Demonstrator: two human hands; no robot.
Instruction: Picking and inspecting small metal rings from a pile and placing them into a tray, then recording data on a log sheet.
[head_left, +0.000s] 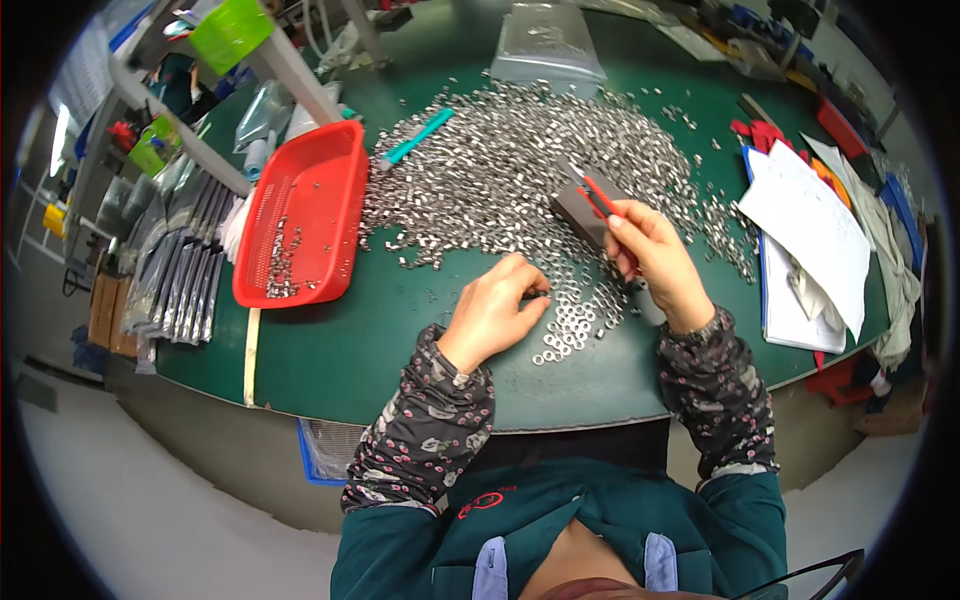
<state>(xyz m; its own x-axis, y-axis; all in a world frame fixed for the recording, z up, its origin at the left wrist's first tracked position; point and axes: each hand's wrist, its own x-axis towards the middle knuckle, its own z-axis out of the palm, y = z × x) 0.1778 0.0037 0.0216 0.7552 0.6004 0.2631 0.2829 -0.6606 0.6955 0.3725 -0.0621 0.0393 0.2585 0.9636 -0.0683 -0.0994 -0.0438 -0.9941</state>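
Note:
My right hand (650, 250) is closed round a tool with two red handles (597, 192) and a grey tip, its exact kind unclear. Beside and partly behind the tool, a dark grey block (582, 218) rests over the heap of small shiny metal pieces (490, 165). My left hand (497, 308) lies low over the table, fingers curled in; whatever they hold is hidden. Between my hands, several small metal rings (570, 325) are spread flat at the near edge of the heap. A teal strip (418, 138) lies on the heap's left part.
A red plastic basket (350, 200) with some metal pieces stands left of the heap. Papers (805, 225) and a blue-edged folder lie at the right. A clear plastic bag (545, 40) sits at the back. Stacked wrapped packs (175, 280) are at the far left.

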